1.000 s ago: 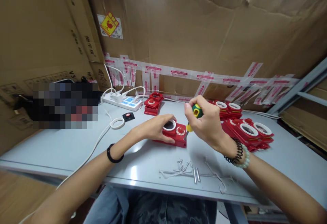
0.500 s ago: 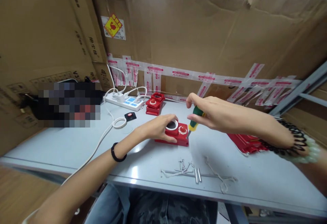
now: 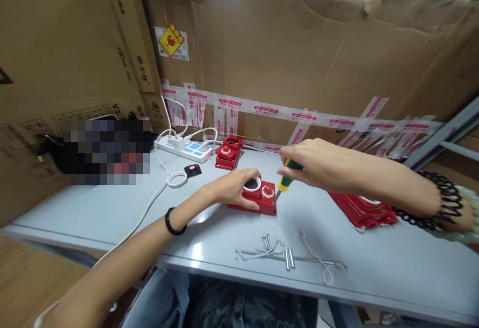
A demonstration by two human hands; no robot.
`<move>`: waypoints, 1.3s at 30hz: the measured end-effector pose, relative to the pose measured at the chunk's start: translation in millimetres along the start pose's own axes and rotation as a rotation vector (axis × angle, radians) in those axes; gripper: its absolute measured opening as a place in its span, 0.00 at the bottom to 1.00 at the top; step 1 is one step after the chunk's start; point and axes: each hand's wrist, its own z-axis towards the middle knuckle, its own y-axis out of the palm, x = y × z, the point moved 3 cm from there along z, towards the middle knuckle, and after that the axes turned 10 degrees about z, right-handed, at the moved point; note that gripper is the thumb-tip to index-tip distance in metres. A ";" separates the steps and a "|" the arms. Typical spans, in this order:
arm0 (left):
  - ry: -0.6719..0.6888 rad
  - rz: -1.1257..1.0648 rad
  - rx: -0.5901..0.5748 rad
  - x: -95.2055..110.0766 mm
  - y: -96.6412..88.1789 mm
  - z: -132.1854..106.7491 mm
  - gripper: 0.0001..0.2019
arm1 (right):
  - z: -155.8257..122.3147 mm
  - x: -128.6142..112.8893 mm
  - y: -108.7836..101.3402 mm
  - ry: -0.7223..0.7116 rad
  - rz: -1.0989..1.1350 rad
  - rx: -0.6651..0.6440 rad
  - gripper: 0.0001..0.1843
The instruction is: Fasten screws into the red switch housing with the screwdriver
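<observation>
A red box (image 3: 266,207) with a white-ringed round opening and a red knob lies on the grey table. My left hand (image 3: 241,188) is wrapped over its left part, thumb along the front side. In my right hand (image 3: 305,163) is a screwdriver (image 3: 286,179) with a green and yellow handle, held tilted. The screwdriver's tip touches the box's front right corner; whether a screw sits there is too small to tell. Closer to me lie several loose screws (image 3: 266,242), two short metal pins (image 3: 289,258) and a long thin rod (image 3: 310,259) with white string.
A white power strip (image 3: 185,148) with plugged cables stands at the back left, beside red parts (image 3: 228,153). A small black square piece (image 3: 192,170) lies near a cable loop. More red housings (image 3: 362,210) sit under my right forearm. Cardboard (image 3: 269,58) walls the back.
My right hand has turned slightly around the screwdriver handle, its fingers now closer around it. My left hand keeps its hold on the red box. The view has shifted slightly.
</observation>
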 end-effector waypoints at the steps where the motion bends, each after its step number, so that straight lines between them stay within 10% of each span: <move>1: 0.002 -0.003 -0.002 -0.3 0.0 0.0 0.30 | -1.5 -1.9 -1.8 -0.055 0.022 -0.006 0.11; 4: -0.007 -0.002 0.000 -1.0 -0.1 0.2 0.30 | -5.3 -3.5 -4.5 -0.120 0.110 -0.063 0.08; 13: -0.012 0.006 -0.012 -2.0 0.9 0.0 0.30 | -1.5 20.6 12.3 0.277 -0.075 0.030 0.26; 22: 0.025 0.022 0.001 -0.7 0.3 1.1 0.30 | 0.2 -18.3 -4.5 -0.144 0.157 -0.033 0.04; 30: -0.013 0.009 -0.010 -0.6 0.2 1.2 0.30 | -3.9 15.6 8.9 0.200 -0.091 0.052 0.22; 39: 0.004 0.001 -0.009 -1.8 1.4 1.8 0.30 | -6.8 -7.6 -3.5 0.004 0.150 -0.061 0.08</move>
